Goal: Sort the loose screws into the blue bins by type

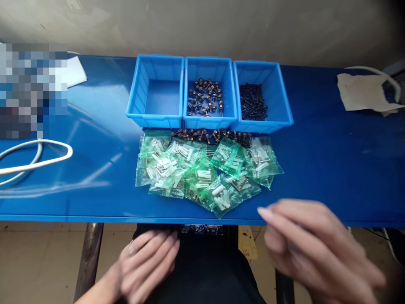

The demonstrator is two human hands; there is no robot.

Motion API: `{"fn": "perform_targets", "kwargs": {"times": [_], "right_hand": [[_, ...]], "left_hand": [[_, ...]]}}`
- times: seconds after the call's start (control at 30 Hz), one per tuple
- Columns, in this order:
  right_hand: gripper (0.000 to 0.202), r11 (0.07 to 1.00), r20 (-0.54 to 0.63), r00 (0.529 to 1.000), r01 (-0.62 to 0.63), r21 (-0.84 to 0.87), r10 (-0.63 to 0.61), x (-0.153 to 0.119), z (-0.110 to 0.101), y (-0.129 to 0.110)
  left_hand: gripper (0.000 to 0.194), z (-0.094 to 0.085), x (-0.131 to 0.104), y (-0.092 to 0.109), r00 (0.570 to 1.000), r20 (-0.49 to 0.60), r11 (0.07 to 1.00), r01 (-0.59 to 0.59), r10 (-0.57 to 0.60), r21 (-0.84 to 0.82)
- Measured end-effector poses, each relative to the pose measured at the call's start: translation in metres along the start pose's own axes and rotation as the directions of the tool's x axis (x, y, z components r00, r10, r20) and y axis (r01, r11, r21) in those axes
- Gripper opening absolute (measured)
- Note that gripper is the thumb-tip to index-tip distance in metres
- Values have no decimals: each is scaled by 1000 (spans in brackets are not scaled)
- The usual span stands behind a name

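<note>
Over the front edge of the blue table, my right hand (303, 245) is slightly blurred, its fingers curled together and nothing visible in them. My left hand (152, 257) rests on my dark-clothed lap, fingers stretched out side by side. Nearest to both hands lies a pile of green clear plastic packets (202, 177) holding white plugs and metal screws. Behind the pile, loose bronze-coloured hex-head screws (202, 135) lie in a row. A middle blue bin (210, 122) contains similar screws (207, 86), and the right blue bin (265, 126) contains black screws (253, 101).
The left blue bin (155, 120) shows a bare floor. A white cable (60, 143) loops at the left, below a blurred-out patch and a white sheet (76, 71). Brownish paper (363, 93) and another cable (390, 80) lie far right. A wall (202, 25) rises behind.
</note>
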State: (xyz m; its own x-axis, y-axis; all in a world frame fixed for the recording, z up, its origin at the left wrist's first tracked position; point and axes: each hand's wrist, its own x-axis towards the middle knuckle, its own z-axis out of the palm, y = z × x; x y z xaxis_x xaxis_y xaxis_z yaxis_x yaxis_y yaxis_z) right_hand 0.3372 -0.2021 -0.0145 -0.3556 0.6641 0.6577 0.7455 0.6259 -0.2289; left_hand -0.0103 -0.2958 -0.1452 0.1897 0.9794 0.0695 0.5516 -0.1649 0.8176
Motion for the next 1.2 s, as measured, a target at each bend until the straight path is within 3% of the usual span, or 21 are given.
{"fn": "perform_targets", "kwargs": {"times": [0.1, 0.17, 0.23, 0.37, 0.5, 0.6, 0.67, 0.73, 0.87, 1.0, 1.1, 1.17, 1.2], "right_hand": [[17, 971, 172, 957, 239, 0, -235, 83, 14, 29], [19, 880, 292, 836, 473, 46, -465, 126, 34, 36], [36, 832, 431, 762, 553, -42, -484, 152, 55, 37], [36, 762, 519, 721, 620, -189, -458, 163, 84, 35], [38, 732, 445, 724, 653, -195, -527, 152, 87, 48], [35, 734, 387, 727, 659, -162, -567, 147, 82, 57], [36, 764, 372, 743, 633, -121, -557, 146, 80, 60], [35, 821, 346, 781, 569, -52, -520, 145, 77, 62], [22, 914, 192, 910, 314, 259, -367, 143, 73, 62], [12, 752, 220, 969, -63, 657, -111, 147, 73, 59], [19, 684, 144, 979, -204, 700, 144, 150, 77, 60], [32, 750, 47, 976, -195, 632, 214, 150, 79, 63], [38, 814, 2, 983, -152, 560, 182, 150, 79, 66]], "left_hand": [[41, -19, 26, 28, 940, 15, 921, -337, 340, 194], [45, -28, 69, 47, 897, 63, 844, -433, 436, 316], [44, -38, 125, 62, 872, 70, 796, -472, 484, 379], [35, -69, 230, 83, 833, 53, 738, -515, 550, 436], [27, -98, 293, 90, 751, 184, 555, -608, 635, 567], [28, -107, 305, 87, 640, 249, 389, -682, 727, 619], [29, -107, 301, 83, 592, 241, 356, -710, 769, 608], [29, -106, 296, 81, 574, 213, 365, -722, 791, 588], [25, -104, 292, 78, 603, 143, 429, -696, 785, 577], [27, -102, 293, 77, 676, 138, 506, -655, 724, 561], [29, -102, 292, 77, 695, 142, 536, -653, 705, 535], [30, -103, 292, 76, 701, 155, 525, -644, 696, 557], [30, -103, 293, 76, 692, 168, 503, -649, 702, 571]]}}
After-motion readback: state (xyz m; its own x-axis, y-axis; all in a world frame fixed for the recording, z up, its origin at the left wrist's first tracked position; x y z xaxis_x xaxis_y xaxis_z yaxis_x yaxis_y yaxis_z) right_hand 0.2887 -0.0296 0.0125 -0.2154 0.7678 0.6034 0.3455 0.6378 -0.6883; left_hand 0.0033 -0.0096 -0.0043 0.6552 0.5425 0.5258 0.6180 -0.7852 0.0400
